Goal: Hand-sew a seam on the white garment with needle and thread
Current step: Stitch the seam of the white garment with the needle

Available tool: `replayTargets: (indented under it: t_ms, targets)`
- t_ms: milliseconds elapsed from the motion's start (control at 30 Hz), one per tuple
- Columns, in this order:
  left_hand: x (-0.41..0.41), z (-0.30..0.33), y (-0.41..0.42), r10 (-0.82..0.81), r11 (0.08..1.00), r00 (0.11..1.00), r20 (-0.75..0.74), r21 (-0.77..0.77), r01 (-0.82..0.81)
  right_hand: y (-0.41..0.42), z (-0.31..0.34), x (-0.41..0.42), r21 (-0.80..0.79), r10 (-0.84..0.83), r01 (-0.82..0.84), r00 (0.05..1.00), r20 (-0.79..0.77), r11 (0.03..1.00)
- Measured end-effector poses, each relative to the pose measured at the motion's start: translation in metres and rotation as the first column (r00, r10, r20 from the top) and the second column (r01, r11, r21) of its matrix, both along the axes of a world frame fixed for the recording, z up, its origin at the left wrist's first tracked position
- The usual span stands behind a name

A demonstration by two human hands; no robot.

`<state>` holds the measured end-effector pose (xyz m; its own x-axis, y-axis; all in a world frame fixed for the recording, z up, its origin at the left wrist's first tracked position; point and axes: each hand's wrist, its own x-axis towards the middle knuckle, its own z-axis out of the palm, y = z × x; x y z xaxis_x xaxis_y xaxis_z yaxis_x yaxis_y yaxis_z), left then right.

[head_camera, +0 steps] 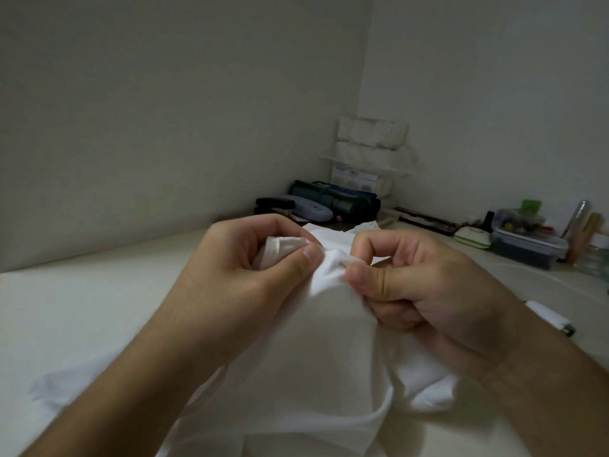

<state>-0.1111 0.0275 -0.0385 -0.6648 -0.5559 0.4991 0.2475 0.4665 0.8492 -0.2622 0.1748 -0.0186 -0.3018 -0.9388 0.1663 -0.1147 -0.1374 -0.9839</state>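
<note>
While both hands pinch the white garment (pixel 329 341) raised over the desk (pixel 82 308), left hand (pixel 250 268) gripping the hem, right hand (pixel 425 291) nipping a fold, we'd keep fabric taut; needle not visible.

Dim, flat indoor light; source unclear, possibly overhead. Soft shadows. Wide-angle bowing at edges; slight overall softness.

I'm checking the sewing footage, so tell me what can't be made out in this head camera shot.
- Needle and thread: not visible; too small, or hidden where the right hand pinches the white garment.
- Seam: covered by the left hand and folds.
- Garment's lower part: cut off by the bottom edge.
- Lidded box: contents too small.
</note>
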Motion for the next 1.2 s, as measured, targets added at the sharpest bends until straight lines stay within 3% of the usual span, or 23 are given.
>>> replayTargets:
  t_ms: [433,800,1200]
  targets:
    - [-0.005,0.000,0.015,-0.138,0.986,0.990,0.033,0.102,0.134,-0.001,0.000,0.003,-0.012,0.039,-0.039,0.999,0.026,0.999]
    - [-0.006,-0.002,0.017,-0.164,0.982,0.985,0.059,0.102,0.157,-0.001,0.000,0.011,-0.016,-0.077,0.077,0.997,-0.015,0.997]
    - [-0.001,0.005,0.013,-0.077,0.949,0.993,-0.088,0.298,0.100,0.002,0.002,0.001,-0.083,-0.063,0.064,0.998,0.015,0.994]
